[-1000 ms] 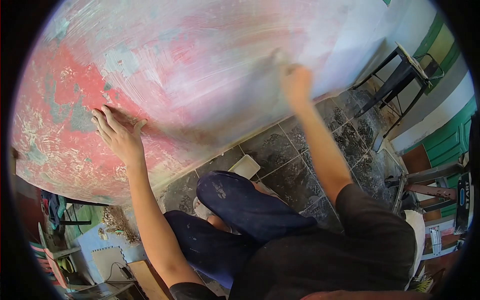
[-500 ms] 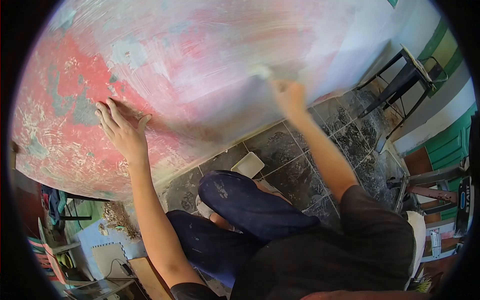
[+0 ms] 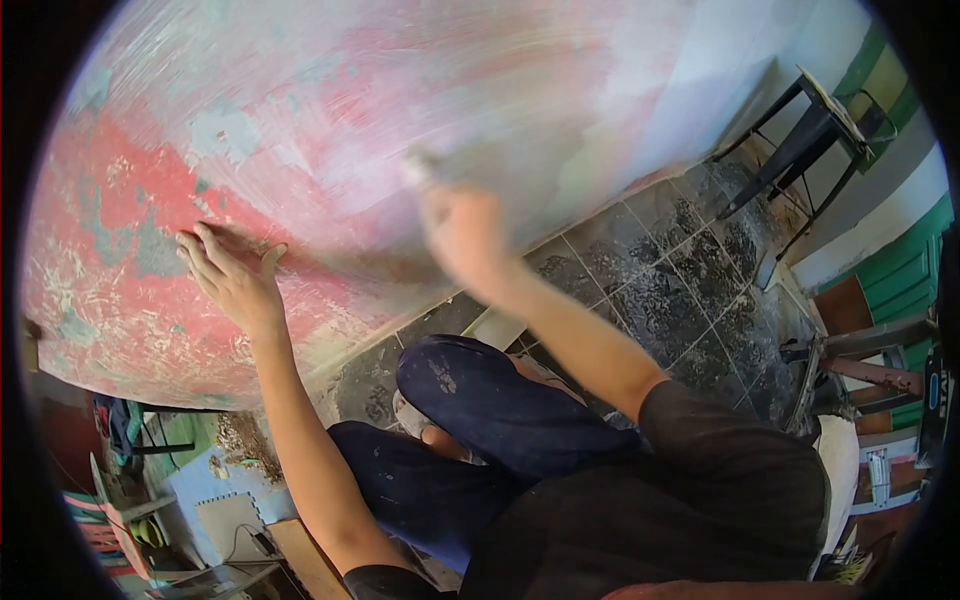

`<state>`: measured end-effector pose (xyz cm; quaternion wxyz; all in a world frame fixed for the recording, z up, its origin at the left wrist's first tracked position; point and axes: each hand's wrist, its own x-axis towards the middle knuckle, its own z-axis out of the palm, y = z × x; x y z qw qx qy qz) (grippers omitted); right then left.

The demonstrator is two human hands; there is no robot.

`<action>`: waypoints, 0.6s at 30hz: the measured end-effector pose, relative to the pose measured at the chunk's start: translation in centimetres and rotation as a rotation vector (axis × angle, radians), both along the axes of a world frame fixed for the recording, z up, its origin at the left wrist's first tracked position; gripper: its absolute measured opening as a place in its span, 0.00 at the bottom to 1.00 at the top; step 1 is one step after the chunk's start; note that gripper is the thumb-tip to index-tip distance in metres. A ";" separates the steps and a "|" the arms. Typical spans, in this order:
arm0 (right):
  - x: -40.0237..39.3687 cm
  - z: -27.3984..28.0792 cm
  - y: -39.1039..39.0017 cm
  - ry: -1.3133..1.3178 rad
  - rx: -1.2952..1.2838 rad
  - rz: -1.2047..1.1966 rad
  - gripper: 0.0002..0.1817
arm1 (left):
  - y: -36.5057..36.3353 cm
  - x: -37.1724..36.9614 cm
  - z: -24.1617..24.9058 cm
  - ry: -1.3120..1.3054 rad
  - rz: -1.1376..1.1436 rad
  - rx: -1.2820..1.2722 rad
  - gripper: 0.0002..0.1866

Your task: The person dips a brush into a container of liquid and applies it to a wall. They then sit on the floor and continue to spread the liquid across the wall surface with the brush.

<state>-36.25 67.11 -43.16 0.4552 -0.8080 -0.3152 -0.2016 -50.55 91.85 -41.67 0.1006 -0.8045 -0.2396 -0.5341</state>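
Thin white streaks cover part of the wall, over peeling red and grey-green patches. With fingers spread, my left hand rests flat against the red lower part. My right hand is closed around a paintbrush, its pale head at the whitened area. Motion blurs both hand and brush, so the bristles cannot be made out. Below my right forearm, a pale shallow tray sits on the floor, partly hidden by my knee and arm.
Dark floor tiles with whitish smears run along the wall's foot. A black metal stool stands at the right by the wall. Wooden furniture is close on my right. Foam mats and clutter lie at lower left.
My right hand has swept left along the wall with the paintbrush. My left hand stays pressed on the wall, while the view has shifted slightly.
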 end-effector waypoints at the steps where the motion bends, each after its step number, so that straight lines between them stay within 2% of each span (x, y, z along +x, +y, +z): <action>1: -2.5 -0.6 2.1 0.018 -0.006 0.098 0.17 | 0.1 0.0 0.0 -0.003 -0.009 0.012 0.67; 4: -3.8 0.7 2.8 0.022 -0.023 0.269 0.15 | -0.3 -0.3 0.3 0.023 -0.001 0.002 0.67; 6: -2.7 3.8 1.3 0.076 -0.077 0.343 0.15 | -0.4 -0.4 0.5 0.026 0.005 -0.009 0.66; 7: -0.3 3.8 0.2 0.087 -0.019 0.286 0.20 | -0.4 -0.5 0.5 0.038 0.013 -0.025 0.65; 9: 5.1 4.8 -3.5 0.137 -0.046 0.106 0.20 | -0.3 -0.6 0.5 0.023 0.007 -0.036 0.65; 11: 11.7 5.6 -9.0 0.003 -0.178 -0.102 0.27 | -0.2 -0.7 0.5 0.014 0.003 -0.049 0.65; 12: 16.1 4.4 -11.9 -0.170 -0.131 -0.182 0.28 | -0.1 -0.7 0.6 0.011 -0.009 -0.053 0.64; 13: 18.6 5.4 -15.1 -0.125 -0.284 -0.327 0.27 | -0.1 -0.7 0.5 0.012 -0.021 -0.056 0.63; 14: 21.1 5.4 -18.0 -0.163 -0.285 -0.445 0.27 | -0.1 -0.7 0.6 0.010 -0.020 -0.061 0.63; 15: 22.8 4.9 -20.1 -0.200 -0.285 -0.563 0.26 | -0.2 -0.7 0.7 0.006 -0.026 -0.070 0.63; 18: 22.5 3.5 -22.2 -0.145 -0.175 -0.690 0.26 | -0.3 -0.5 0.8 0.011 -0.001 -0.080 0.62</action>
